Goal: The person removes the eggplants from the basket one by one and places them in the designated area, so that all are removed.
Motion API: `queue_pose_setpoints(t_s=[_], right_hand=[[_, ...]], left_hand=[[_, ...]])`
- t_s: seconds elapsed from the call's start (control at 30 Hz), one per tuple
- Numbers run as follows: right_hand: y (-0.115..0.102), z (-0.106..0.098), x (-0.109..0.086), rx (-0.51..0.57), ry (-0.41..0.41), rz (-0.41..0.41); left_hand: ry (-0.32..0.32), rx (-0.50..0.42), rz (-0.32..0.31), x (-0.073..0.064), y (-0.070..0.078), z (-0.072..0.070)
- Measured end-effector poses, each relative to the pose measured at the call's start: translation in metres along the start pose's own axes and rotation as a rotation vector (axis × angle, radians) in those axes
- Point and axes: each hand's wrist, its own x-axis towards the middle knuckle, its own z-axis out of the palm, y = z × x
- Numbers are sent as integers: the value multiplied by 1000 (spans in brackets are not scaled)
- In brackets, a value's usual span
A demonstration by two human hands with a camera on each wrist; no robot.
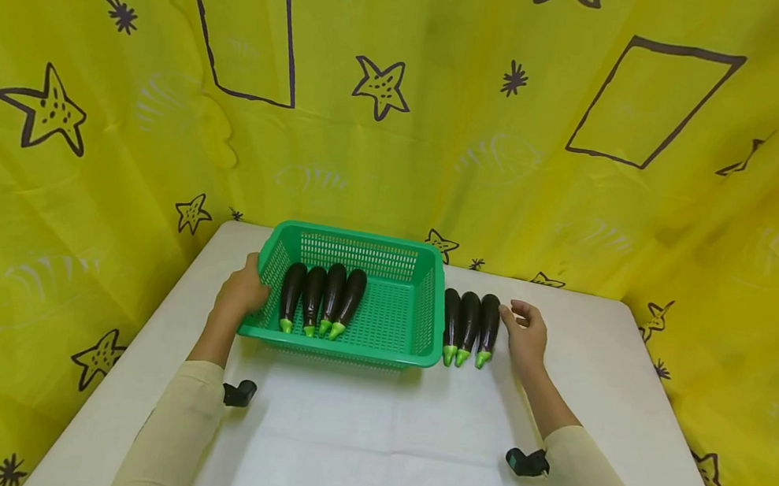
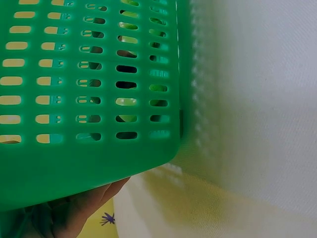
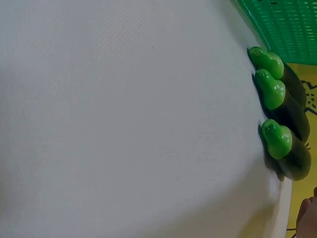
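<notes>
At the left end of a green plastic basket (image 1: pixel 378 350), my left hand (image 1: pixel 243 291) grips the rim. The left wrist view shows the basket's slotted wall (image 2: pixel 89 158) close up, with part of the left hand (image 2: pixel 81 210) below it. Several dark eggplants (image 1: pixel 333 294) with green stem ends lie side by side in the basket's left half. Outside its right wall, three more eggplants (image 1: pixel 469 323) lie in a row on the table. Just right of the outermost eggplant (image 3: pixel 292 153) is my right hand (image 1: pixel 525 336), its fingers loosely bent and holding nothing.
A white-covered table (image 1: pixel 366 462) carries everything. Behind and around it hangs a yellow curtain (image 1: pixel 412 166) with drawn stars and frames. Black wrist cameras, such as the right one (image 1: pixel 527 463), stick out from both sleeves.
</notes>
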Motion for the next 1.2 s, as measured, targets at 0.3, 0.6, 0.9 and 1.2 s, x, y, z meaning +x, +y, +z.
queue_pose_setpoints(t_s=[0.3,0.6,0.9,1.2], right_hand=[[-30,15,-9,122,-103,-126],[-68,26,-28,193,-198,-171],[-68,49,-27,306,-270,-254],[-82,73,-33,364,-413,-277]], left_hand=[[1,3,7,-1,0,-2],[3,-6,13,-4,3,-1],[15,8,22,-2,0,1],[10,-4,5,-2,0,1]])
